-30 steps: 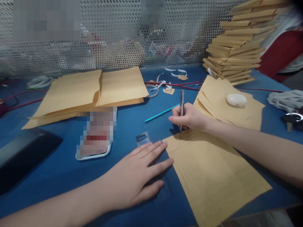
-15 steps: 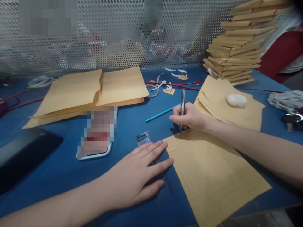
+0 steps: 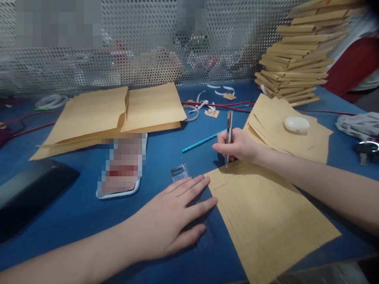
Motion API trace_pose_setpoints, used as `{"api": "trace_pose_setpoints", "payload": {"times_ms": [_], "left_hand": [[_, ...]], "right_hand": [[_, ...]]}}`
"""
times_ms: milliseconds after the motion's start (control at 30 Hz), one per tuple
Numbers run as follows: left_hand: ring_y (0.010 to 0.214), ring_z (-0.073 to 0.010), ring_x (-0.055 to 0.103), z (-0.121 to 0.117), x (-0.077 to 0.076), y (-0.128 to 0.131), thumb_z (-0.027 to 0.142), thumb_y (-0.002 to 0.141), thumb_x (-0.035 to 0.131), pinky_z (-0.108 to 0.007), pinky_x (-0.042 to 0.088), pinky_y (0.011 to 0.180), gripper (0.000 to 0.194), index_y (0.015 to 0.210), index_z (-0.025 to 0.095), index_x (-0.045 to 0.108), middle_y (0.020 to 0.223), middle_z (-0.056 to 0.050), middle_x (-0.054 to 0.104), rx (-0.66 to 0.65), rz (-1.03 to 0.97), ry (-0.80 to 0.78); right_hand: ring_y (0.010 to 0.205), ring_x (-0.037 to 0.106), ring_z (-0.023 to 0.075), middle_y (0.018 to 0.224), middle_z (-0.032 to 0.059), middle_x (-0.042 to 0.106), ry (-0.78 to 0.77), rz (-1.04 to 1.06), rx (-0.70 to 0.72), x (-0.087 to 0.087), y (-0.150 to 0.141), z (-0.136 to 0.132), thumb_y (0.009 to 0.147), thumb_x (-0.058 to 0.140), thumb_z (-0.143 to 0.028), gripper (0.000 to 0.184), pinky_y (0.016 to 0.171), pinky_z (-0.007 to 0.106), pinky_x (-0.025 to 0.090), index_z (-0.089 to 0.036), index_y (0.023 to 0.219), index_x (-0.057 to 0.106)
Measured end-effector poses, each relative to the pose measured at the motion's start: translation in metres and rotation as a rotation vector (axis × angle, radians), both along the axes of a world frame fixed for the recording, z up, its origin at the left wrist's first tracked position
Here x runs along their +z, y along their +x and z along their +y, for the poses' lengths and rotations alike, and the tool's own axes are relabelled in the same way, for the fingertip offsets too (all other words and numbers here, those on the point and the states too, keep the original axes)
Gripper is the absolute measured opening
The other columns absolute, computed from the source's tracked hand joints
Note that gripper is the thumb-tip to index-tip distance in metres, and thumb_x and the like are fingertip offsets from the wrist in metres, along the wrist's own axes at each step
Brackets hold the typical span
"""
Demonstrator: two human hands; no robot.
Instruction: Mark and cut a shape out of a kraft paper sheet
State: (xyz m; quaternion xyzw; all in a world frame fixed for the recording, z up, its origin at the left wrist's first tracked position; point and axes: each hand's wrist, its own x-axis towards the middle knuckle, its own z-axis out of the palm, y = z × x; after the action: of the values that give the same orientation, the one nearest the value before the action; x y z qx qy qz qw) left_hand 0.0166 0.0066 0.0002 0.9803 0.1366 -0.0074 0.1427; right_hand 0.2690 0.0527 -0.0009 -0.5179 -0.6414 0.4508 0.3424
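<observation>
My right hand (image 3: 238, 146) grips a slim metallic pen (image 3: 229, 128), held nearly upright with its tip at the top edge of a tan paper envelope (image 3: 275, 221). Faint lines run across the envelope near its left side. My left hand (image 3: 177, 217) lies flat with the fingers spread, its fingertips touching the envelope's left edge. Partly under those fingers is a small clear plastic piece (image 3: 179, 172), perhaps a ruler or stencil; the rest of it is covered. A turquoise pencil (image 3: 201, 142) lies on the blue table (image 3: 160, 157) just beyond.
Open tan envelopes (image 3: 154, 106) lie at the back left, above a phone (image 3: 124, 169) with a blurred screen. A tall envelope stack (image 3: 293, 59) stands back right. A white earbud case (image 3: 297, 124) rests on more envelopes (image 3: 266, 114). Keys (image 3: 365, 150) sit far right; a dark object (image 3: 32, 193) left.
Both hands hold almost the same positions, the pen still at the envelope's top edge. The whole view has shifted very slightly.
</observation>
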Motion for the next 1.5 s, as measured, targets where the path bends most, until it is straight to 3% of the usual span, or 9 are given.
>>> {"api": "trace_pose_setpoints", "payload": {"times_ms": [1500], "left_hand": [[0.138, -0.0341, 0.028, 0.0003, -0.0003, 0.0008, 0.033, 0.094, 0.048, -0.052, 0.03, 0.109, 0.048, 0.14, 0.021, 0.043, 0.152, -0.015, 0.024, 0.004, -0.012, -0.01]], "right_hand": [[0.037, 0.042, 0.006, 0.042, -0.0072, 0.042, 0.013, -0.006, -0.037, -0.0005, -0.0006, 0.0017, 0.075, 0.062, -0.026, 0.029, 0.037, 0.019, 0.031, -0.019, 0.052, 0.044]]}}
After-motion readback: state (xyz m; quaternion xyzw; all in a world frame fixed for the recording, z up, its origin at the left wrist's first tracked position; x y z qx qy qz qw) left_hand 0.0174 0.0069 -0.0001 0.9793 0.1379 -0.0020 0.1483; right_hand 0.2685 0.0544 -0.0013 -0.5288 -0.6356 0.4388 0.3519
